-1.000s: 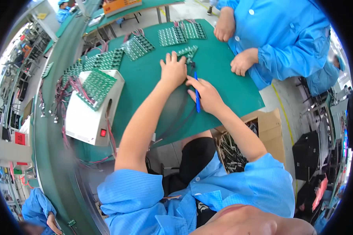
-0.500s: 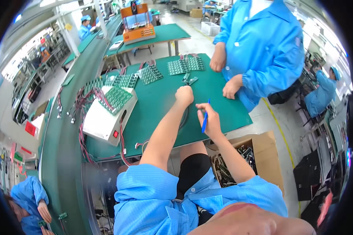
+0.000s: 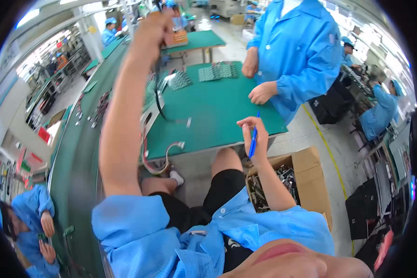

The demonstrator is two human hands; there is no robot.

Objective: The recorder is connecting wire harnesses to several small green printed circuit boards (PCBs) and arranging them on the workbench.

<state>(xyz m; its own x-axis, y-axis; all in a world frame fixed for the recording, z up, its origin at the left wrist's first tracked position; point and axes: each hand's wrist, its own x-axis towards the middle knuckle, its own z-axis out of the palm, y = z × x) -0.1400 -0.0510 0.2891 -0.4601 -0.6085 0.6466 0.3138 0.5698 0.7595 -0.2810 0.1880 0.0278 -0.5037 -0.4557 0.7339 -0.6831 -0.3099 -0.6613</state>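
Note:
My left hand is raised at the far left above the work table, blurred by motion. Its fingers are closed round a dark cable that hangs down toward the table, with a small pale connector near its lower end. What shows above the fist is too blurred to tell. My right hand is over the table's near right edge, with a blue pen held between its fingers. Green circuit boards lie along the far side of the green table. My left forearm hides most of a white box.
A co-worker in a blue coat stands at the table's right, hands over its edge. An open cardboard box full of small parts stands below my right forearm. A conveyor belt runs along the left. Wires hang over the near edge.
My left hand has swung up and to the far left from the table's middle, carrying the cable. The right hand still holds the pen and has shifted slightly right.

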